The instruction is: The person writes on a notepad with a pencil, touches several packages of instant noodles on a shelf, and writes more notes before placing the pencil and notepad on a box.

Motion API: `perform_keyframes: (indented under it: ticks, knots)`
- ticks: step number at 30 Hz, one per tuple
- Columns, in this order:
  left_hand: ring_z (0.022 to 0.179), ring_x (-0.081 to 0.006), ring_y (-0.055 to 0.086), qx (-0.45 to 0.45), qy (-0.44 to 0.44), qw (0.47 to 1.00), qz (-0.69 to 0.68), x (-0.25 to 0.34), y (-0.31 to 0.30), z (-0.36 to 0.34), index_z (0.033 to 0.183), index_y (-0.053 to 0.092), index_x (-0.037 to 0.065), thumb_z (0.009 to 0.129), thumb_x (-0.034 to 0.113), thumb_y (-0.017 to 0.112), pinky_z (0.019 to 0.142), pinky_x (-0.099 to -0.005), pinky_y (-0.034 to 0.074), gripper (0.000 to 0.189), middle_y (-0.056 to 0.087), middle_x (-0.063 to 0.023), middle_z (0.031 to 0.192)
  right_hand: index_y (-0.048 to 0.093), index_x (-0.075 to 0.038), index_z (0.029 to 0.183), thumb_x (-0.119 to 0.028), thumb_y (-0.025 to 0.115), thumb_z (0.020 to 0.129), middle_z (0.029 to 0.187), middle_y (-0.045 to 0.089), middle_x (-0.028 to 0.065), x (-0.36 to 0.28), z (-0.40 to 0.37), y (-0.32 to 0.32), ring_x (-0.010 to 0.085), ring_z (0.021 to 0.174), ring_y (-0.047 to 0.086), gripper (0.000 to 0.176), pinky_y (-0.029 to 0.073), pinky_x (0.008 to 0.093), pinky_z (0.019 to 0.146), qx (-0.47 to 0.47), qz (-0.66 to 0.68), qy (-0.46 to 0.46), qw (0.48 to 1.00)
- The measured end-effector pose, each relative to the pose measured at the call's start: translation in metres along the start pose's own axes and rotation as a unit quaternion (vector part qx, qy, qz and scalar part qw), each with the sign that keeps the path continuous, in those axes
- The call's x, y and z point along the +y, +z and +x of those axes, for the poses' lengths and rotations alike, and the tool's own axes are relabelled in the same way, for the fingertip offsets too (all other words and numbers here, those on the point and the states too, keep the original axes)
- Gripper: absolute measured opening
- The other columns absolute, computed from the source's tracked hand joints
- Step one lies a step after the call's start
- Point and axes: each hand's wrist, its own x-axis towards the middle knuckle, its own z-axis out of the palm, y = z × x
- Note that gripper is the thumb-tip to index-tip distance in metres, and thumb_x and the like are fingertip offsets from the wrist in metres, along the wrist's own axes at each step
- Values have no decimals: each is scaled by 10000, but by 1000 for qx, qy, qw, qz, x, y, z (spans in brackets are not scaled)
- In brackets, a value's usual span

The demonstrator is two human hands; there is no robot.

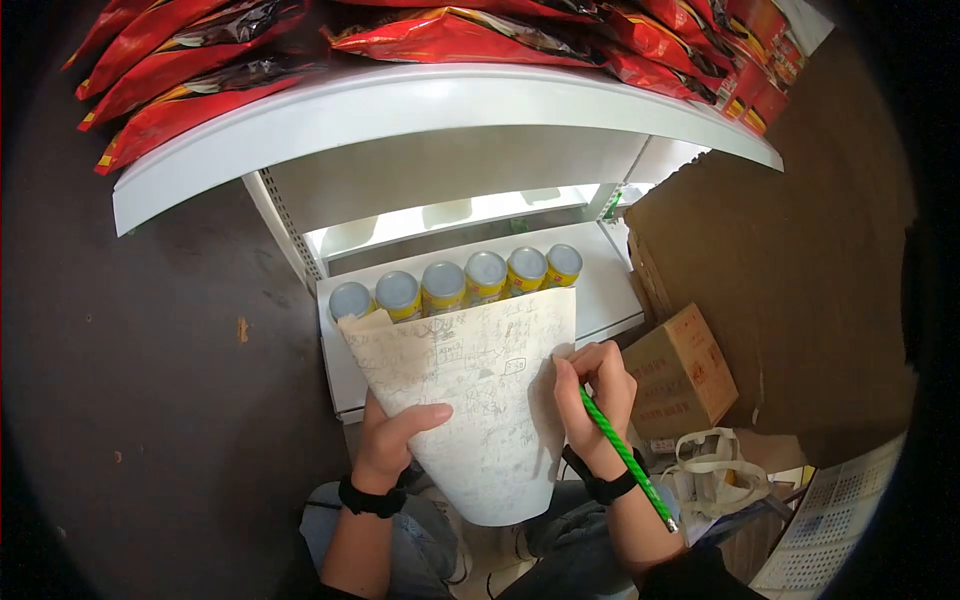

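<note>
A large sheet of paper (480, 400) covered in handwritten notes hangs in front of me, its lower part curling down over my lap. My left hand (395, 435) grips its left side, thumb on the written face and the other fingers hidden behind. In my right hand (600, 390) is a green pencil (625, 455), slanting down to the right past the wrist. The right fingertips touch the paper's right edge; the pencil's writing tip is hidden by the fingers. Just beyond the paper's top edge stands a row of yellow cans (443, 285) with grey lids.
The cans stand on a low white shelf (600, 265). Above it, a white upper shelf (430, 95) carries red packets (470, 38). To the right are a cardboard box (680, 370), a large brown cardboard piece (790, 260), a pale bag (715, 470) and a white perforated basket (835, 520).
</note>
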Motion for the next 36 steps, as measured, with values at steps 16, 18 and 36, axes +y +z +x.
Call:
perform_keyframes:
  ticks: [16, 18, 36]
  knots:
    - [996, -225, 516, -18, 2, 1000, -11, -1, -4, -2, 1165, 417, -43, 615, 48, 589, 862, -313, 388, 583, 528, -131, 1085, 468, -21, 699, 4, 601, 728, 612, 517, 64, 5, -2, 0, 127, 475, 448, 139, 369, 234, 459, -8, 28, -70, 997]
    - [996, -223, 516, -20, 3, 1000, -10, -1, -4, -1, 1166, 417, -42, 617, 45, 589, 862, -314, 389, 582, 528, -130, 1085, 466, -21, 696, 10, 597, 728, 617, 514, 66, 5, -2, -1, 132, 476, 450, 138, 371, 235, 460, -17, 17, -65, 998]
    - [984, -225, 522, -18, 3, 1000, -3, -1, -4, -1, 1158, 420, -46, 606, 47, 585, 853, -309, 394, 584, 534, -135, 1073, 395, -19, 686, 26, 565, 743, 569, 441, 71, 4, -2, 1, 137, 458, 381, 184, 334, 243, 443, 19, 6, -58, 998]
